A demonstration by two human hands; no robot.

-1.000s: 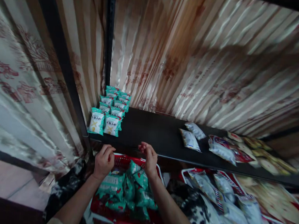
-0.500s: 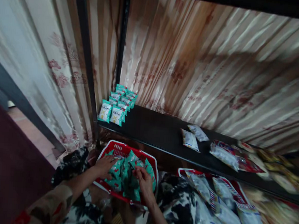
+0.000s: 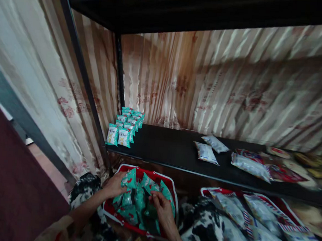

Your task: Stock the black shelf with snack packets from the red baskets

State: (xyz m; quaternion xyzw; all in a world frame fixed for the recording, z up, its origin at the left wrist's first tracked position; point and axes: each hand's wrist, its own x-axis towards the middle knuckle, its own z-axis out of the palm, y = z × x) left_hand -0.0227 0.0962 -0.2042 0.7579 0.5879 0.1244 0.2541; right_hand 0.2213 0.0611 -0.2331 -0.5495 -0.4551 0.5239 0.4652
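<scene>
A red basket (image 3: 175, 189) with a white rim holds several teal snack bags (image 3: 140, 200). At the basket's left side, my left hand (image 3: 114, 185) is closed on a teal snack bag (image 3: 129, 178), lifted a little above the others. Inside the right half, my right hand (image 3: 163, 209) pinches the edge of another teal bag (image 3: 150, 187) between thumb and fingers. Some bags lie partly hidden under my hands.
Rows of upright teal bags (image 3: 123, 137) stand at the left end of a black shelf (image 3: 164, 144). White bags (image 3: 207, 153) lie farther right. A second red basket (image 3: 206, 191) holds several white bags. A metal post (image 3: 83, 69) rises at the left.
My left hand has gone from lying over the bags to gripping one and raising it slightly. My right hand stays at the bags on the right. The view has tilted up.
</scene>
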